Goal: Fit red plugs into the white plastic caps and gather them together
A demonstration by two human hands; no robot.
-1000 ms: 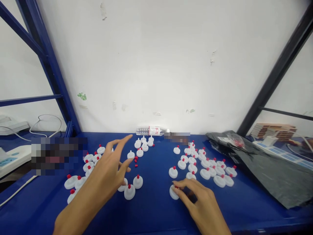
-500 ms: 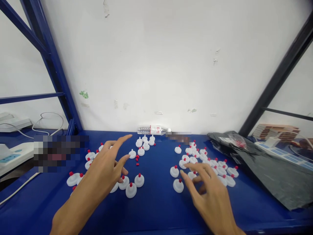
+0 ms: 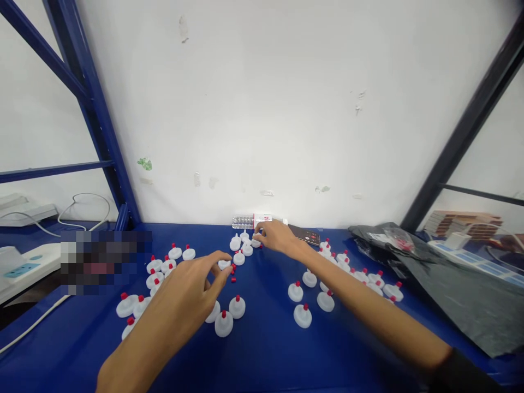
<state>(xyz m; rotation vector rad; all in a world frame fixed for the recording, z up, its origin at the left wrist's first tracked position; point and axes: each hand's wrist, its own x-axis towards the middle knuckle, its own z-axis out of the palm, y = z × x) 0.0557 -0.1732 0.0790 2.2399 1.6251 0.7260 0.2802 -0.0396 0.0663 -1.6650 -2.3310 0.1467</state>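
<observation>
My left hand point(image 3: 207, 275) hovers over the left middle of the blue table, thumb and forefinger apart around a white nozzle lid point(image 3: 224, 265); the lid's spout is hidden behind the forefinger. My right hand point(image 3: 273, 236) reaches to the back middle, its fingertips pinched at another white nozzle lid point(image 3: 256, 243), partly covered by the fingers. Several uncapped white nozzle lids point(image 3: 235, 243) stand beside it. Small loose red caps point(image 3: 233, 273) lie near my left fingertips. Lids with red caps stand in a left group point(image 3: 154, 266) and a right group point(image 3: 303, 316).
At the wall lie a clear plastic bottle point(image 3: 243, 222), partly behind my right hand, and a dark phone point(image 3: 307, 236). A black plastic bag point(image 3: 442, 295) and a power strip point(image 3: 487, 260) are at the right. A white socket box point(image 3: 33, 267) is at the left, near blue frame posts point(image 3: 96, 114).
My right hand has moved from the right-hand red-capped lids to the uncapped lids at the back middle. My left hand has shifted right and lowered its fingers around a lid.
</observation>
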